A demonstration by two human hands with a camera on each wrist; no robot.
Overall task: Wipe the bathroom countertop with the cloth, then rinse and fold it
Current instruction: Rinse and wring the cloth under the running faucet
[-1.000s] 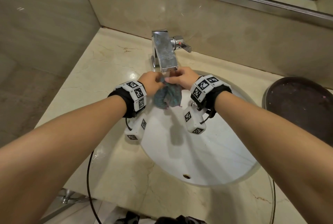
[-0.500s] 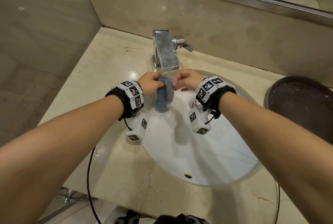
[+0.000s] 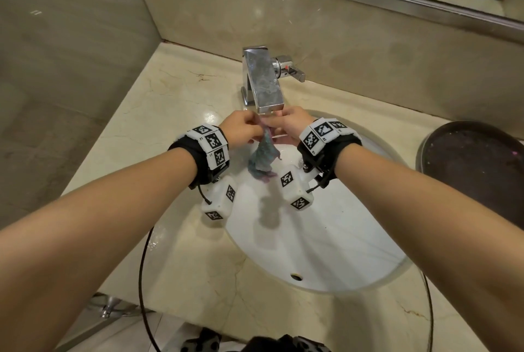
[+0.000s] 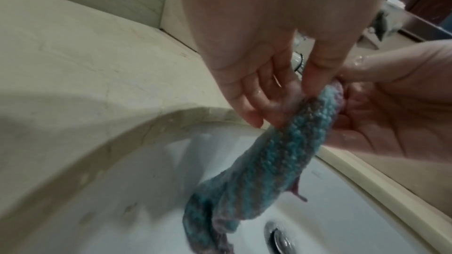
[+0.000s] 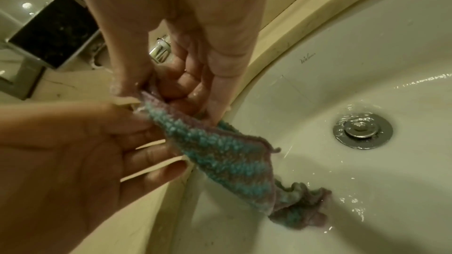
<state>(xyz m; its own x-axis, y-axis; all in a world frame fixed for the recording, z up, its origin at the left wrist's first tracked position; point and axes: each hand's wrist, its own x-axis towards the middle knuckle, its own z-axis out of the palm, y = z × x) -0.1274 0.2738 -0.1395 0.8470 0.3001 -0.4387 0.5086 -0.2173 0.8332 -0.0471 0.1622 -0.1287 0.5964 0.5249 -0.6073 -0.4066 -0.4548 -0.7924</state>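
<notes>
Head view: left hand (image 3: 241, 128) and right hand (image 3: 292, 125) pinch the teal-and-mauve knitted cloth (image 3: 262, 157) together under the square chrome faucet (image 3: 265, 82).
Cloth: hangs over the white oval sink (image 3: 326, 238).
Hidden: fingertips, behind the spout.
Left wrist view: blurred.

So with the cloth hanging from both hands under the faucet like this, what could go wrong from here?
1. The left hand and right hand only pinch the wet cloth's top edge; it could slip into the sink.
2. Its tail hangs near the drain and might drag over it.
3. Water could splash onto the countertop.
</notes>
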